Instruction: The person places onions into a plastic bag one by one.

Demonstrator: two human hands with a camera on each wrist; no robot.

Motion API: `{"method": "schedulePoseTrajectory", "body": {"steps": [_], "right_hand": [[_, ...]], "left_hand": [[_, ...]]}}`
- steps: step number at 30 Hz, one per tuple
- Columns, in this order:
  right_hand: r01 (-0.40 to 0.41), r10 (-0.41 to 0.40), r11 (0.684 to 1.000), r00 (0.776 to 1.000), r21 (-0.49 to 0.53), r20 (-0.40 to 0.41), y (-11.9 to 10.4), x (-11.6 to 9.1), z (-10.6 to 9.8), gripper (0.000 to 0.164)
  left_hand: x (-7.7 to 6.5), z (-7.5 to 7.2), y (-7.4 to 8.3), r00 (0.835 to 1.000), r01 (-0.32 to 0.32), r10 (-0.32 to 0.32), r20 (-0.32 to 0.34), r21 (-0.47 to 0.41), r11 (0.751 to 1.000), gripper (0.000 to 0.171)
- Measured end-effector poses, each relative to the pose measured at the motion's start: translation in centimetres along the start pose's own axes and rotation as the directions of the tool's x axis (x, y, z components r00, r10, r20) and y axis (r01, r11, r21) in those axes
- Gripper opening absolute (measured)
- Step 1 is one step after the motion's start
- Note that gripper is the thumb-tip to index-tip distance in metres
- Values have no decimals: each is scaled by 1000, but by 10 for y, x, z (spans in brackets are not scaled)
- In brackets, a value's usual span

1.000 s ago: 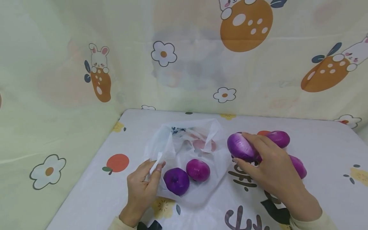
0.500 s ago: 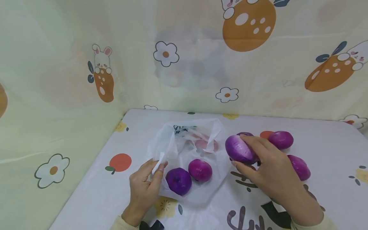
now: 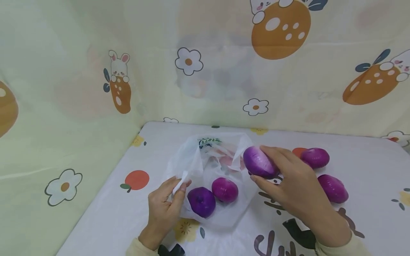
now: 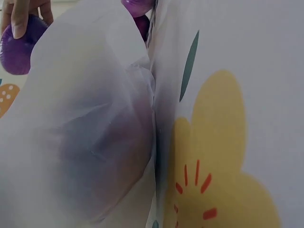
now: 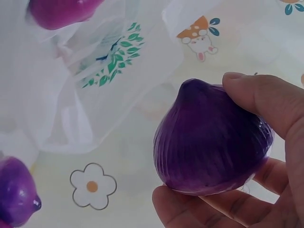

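My right hand point(image 3: 298, 185) holds a glossy purple onion point(image 3: 259, 163) between thumb and fingers, at the right side of a white plastic bag point(image 3: 182, 156). Its pointed tip shows in the right wrist view, where the thumb presses near the top of the onion point(image 5: 213, 137). With thumb and fingers, my left hand point(image 3: 163, 209) pinches the bag's left edge. Inside the bag's mouth lie a dark purple onion point(image 3: 201, 202) and a magenta onion point(image 3: 225, 190). Something pinkish shows through the plastic farther back. The bag point(image 4: 95, 109) fills much of the left wrist view.
Two more magenta onions, one farther back point(image 3: 315, 158) and one nearer point(image 3: 333, 188), lie on the table to the right of my right hand. A patterned cloth point(image 3: 96, 220) covers the table. Behind it hangs a printed curtain point(image 3: 217, 71).
My right hand has moved left toward the bag with the purple onion in its grip. My left hand keeps its pinch on the bag's edge. The head view has shifted slightly.
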State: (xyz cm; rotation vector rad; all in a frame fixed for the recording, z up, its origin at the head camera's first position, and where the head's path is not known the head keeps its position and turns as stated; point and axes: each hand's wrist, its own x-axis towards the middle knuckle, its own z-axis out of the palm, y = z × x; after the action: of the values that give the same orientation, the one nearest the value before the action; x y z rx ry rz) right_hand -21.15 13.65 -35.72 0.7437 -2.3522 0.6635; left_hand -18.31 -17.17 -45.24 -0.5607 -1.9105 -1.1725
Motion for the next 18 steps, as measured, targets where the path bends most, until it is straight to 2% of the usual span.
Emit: {"method": "schedulePoseTrajectory", "body": {"steps": [9,18], "right_hand": [[24,-23,999,1000,41,-12,-3,5,7,68],[6,-7,999,999,49,32,-9,9,14,66]], "left_hand": [[0,2,-2,1000,-12,14,26,-63,998,28],[0,2,-2,999,-24,28,32,-114,993,28]]}}
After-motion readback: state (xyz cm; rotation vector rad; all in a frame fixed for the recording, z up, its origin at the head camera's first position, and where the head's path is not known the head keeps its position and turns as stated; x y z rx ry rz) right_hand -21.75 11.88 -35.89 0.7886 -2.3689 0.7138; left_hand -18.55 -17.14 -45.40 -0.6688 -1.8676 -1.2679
